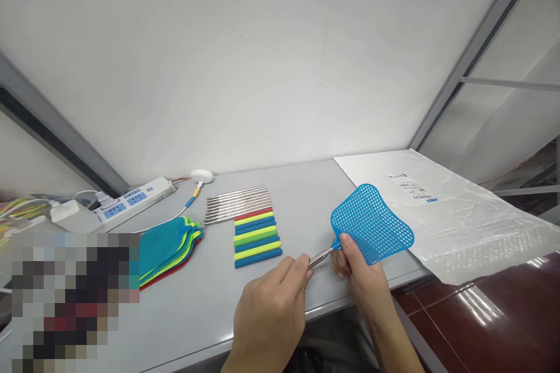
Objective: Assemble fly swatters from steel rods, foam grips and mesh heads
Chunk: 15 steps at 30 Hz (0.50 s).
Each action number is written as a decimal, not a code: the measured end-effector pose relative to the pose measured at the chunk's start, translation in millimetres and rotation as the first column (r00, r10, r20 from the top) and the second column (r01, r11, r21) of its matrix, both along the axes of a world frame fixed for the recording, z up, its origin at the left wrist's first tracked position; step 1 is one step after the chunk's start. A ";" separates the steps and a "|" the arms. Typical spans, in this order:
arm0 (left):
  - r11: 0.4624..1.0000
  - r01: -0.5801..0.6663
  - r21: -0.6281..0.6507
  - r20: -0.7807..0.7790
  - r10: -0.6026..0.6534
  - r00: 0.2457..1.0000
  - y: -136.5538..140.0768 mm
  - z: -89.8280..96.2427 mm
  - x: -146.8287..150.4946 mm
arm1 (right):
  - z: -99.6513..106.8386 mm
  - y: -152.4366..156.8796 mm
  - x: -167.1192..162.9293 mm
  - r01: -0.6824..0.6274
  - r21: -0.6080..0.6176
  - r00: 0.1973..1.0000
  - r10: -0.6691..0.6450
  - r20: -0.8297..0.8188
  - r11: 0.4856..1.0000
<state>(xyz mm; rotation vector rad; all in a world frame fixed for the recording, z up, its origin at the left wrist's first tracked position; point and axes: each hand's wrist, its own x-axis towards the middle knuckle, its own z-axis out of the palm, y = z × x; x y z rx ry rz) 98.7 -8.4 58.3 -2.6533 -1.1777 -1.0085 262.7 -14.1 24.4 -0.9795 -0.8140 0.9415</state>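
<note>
Hands (273, 303) hold the swatter (359, 226) — mesh head (374, 221) pointing right, axis slanting away.

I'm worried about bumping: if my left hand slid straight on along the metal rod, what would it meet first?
Probably your right hand, which holds the blue mesh paddle by its narrow end; one view leaves the exact depth unclear.

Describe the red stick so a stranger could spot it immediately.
On the grey table, a row of coloured sticks lies just in front of the metal rods. The red stick lies nearest the rods, the row's only red one.
</note>
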 end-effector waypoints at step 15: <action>0.945 -0.029 -0.325 -0.193 -0.036 0.981 -10.5 17.0 -3.0 | 1.7 -1.0 -3.0 0.024 -0.166 0.992 -0.003 0.128 0.986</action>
